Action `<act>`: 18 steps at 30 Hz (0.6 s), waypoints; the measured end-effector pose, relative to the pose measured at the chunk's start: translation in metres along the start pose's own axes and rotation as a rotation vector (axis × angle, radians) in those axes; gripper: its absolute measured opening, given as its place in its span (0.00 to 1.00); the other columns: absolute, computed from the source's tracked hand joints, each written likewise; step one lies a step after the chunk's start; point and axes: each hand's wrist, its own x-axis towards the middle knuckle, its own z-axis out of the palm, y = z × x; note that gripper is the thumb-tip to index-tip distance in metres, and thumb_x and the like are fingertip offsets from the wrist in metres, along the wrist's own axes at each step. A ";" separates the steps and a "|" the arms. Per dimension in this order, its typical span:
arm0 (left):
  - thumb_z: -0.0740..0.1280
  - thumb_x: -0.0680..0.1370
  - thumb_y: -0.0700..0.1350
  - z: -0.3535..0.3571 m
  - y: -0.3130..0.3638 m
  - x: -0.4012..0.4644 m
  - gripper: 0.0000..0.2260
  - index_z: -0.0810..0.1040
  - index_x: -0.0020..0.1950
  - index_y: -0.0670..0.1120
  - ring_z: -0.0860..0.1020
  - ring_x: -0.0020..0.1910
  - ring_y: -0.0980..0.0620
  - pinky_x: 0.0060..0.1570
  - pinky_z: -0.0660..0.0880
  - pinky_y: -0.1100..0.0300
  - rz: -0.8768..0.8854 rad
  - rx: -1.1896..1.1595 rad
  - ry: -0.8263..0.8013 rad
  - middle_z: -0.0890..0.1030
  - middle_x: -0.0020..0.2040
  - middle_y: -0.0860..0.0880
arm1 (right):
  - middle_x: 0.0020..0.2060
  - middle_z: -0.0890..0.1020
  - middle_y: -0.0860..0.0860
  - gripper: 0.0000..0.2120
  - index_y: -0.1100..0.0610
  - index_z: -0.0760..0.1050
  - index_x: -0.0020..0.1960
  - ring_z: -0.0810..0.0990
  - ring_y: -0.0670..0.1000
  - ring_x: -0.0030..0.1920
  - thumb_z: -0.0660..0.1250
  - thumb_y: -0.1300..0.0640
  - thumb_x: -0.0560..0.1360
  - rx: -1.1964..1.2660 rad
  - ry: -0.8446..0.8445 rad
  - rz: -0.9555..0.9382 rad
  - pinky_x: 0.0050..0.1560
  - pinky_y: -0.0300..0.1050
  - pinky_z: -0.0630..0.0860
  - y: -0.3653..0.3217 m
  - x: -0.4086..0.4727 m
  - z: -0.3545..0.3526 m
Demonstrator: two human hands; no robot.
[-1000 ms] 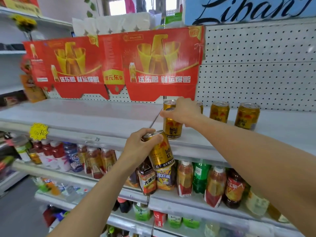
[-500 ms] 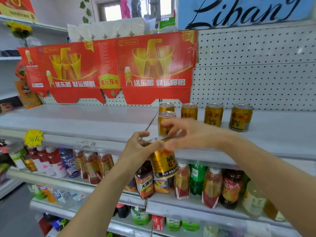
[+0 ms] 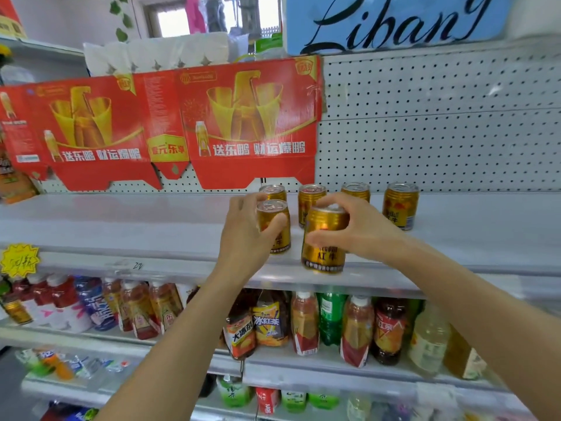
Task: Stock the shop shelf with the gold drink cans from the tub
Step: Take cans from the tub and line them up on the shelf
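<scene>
Several gold drink cans stand on the white shelf (image 3: 121, 226). A back row of cans (image 3: 400, 205) runs along the pegboard. In front of it, my left hand (image 3: 246, 238) grips the front-left can (image 3: 274, 238), thumb across its face. Beside it to the right, my right hand (image 3: 364, 232) holds another gold can (image 3: 323, 253) by its upper part; this can stands at the shelf's front edge. The tub is not in view.
A red cardboard display (image 3: 182, 126) hangs on the pegboard (image 3: 440, 132) behind the shelf's left half. The lower shelves carry bottled drinks (image 3: 331, 317). A yellow price star (image 3: 19, 260) sticks to the shelf edge at the left.
The can went from my left hand to my right, which brought it onto the shelf right of the front can. My left hand rose and took hold of the front-left can.
</scene>
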 end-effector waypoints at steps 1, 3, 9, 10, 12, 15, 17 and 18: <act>0.68 0.76 0.52 0.006 -0.007 0.007 0.22 0.69 0.69 0.50 0.72 0.61 0.49 0.59 0.72 0.56 0.066 0.093 -0.007 0.68 0.64 0.48 | 0.50 0.77 0.42 0.28 0.45 0.69 0.63 0.79 0.43 0.48 0.76 0.47 0.67 -0.021 0.061 0.008 0.46 0.39 0.77 0.002 0.005 -0.001; 0.70 0.75 0.51 0.017 -0.018 0.018 0.27 0.66 0.72 0.51 0.68 0.65 0.47 0.61 0.70 0.55 0.143 0.222 -0.074 0.66 0.68 0.47 | 0.55 0.75 0.46 0.31 0.45 0.67 0.64 0.78 0.47 0.52 0.76 0.45 0.66 -0.093 0.145 0.015 0.50 0.45 0.78 0.009 0.016 -0.002; 0.73 0.72 0.47 0.027 -0.030 0.034 0.28 0.69 0.70 0.50 0.69 0.63 0.46 0.60 0.73 0.51 0.157 0.320 -0.142 0.68 0.66 0.48 | 0.61 0.72 0.52 0.35 0.46 0.64 0.67 0.75 0.53 0.58 0.76 0.43 0.65 -0.296 0.187 0.021 0.55 0.51 0.78 0.024 0.045 0.011; 0.73 0.72 0.47 0.027 -0.030 0.036 0.27 0.70 0.70 0.50 0.69 0.63 0.46 0.60 0.73 0.51 0.158 0.323 -0.147 0.68 0.66 0.48 | 0.61 0.71 0.52 0.36 0.45 0.64 0.68 0.75 0.53 0.59 0.76 0.43 0.65 -0.306 0.185 0.023 0.55 0.50 0.78 0.025 0.048 0.013; 0.72 0.72 0.46 0.026 -0.033 0.037 0.26 0.70 0.69 0.49 0.69 0.63 0.46 0.60 0.73 0.50 0.159 0.333 -0.155 0.67 0.66 0.48 | 0.61 0.71 0.52 0.36 0.44 0.63 0.69 0.76 0.53 0.58 0.76 0.44 0.66 -0.314 0.171 0.024 0.54 0.50 0.78 0.027 0.051 0.017; 0.72 0.72 0.46 0.025 -0.036 0.038 0.26 0.71 0.69 0.48 0.69 0.63 0.45 0.60 0.73 0.50 0.159 0.331 -0.157 0.67 0.66 0.47 | 0.60 0.71 0.53 0.37 0.44 0.63 0.70 0.76 0.54 0.57 0.75 0.43 0.65 -0.367 0.148 0.020 0.54 0.52 0.78 0.030 0.055 0.023; 0.72 0.72 0.46 0.025 -0.037 0.038 0.26 0.71 0.69 0.48 0.69 0.63 0.45 0.60 0.73 0.50 0.162 0.327 -0.153 0.67 0.67 0.47 | 0.61 0.71 0.53 0.39 0.46 0.62 0.70 0.76 0.55 0.58 0.75 0.41 0.65 -0.399 0.140 0.032 0.54 0.54 0.78 0.033 0.058 0.027; 0.71 0.72 0.46 0.026 -0.037 0.037 0.26 0.71 0.69 0.48 0.69 0.63 0.45 0.60 0.73 0.50 0.164 0.327 -0.150 0.67 0.67 0.47 | 0.61 0.71 0.53 0.39 0.46 0.62 0.70 0.76 0.55 0.58 0.75 0.41 0.64 -0.405 0.141 0.037 0.53 0.55 0.79 0.034 0.059 0.028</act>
